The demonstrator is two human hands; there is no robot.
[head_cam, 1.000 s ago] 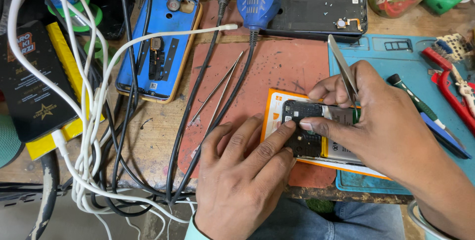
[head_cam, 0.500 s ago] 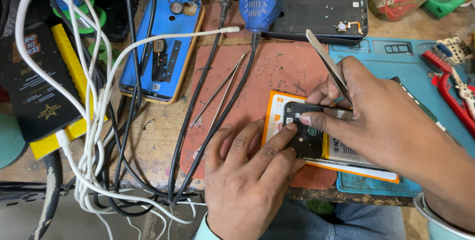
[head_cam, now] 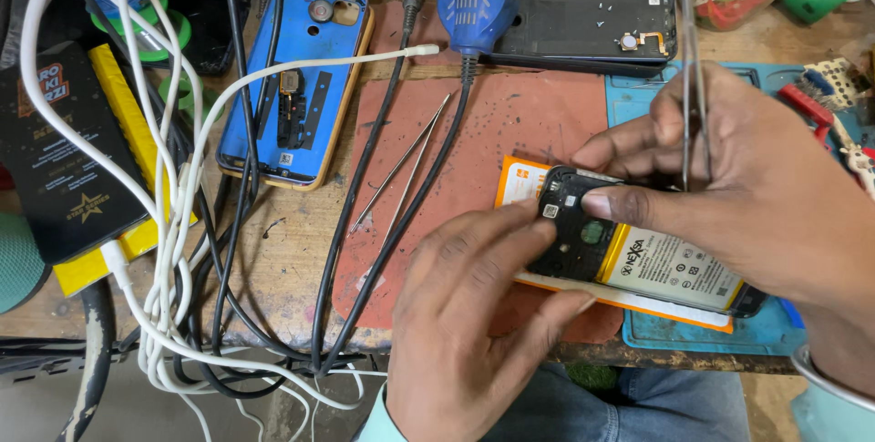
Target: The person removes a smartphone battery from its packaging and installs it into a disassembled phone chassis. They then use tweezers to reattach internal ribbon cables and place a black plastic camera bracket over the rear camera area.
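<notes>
Black plastic frame of the opened phone (head_cam: pixel 583 237) lies lower right of centre in the frame, on the red mat (head_cam: pixel 510 132) at the table (head_cam: pixel 283 251) edge, its yellow-edged battery exposed. My left hand (head_cam: pixel 474 333) presses fingertips on the phone's left end, nothing clasped. My right hand (head_cam: pixel 747 178) pinches steel tweezers (head_cam: pixel 690 59) upright while its forefinger rests on the phone. A second pair of tweezers (head_cam: pixel 401 164) lies loose on the mat. Blue phone shell (head_cam: pixel 296 87) sits at upper left.
</notes>
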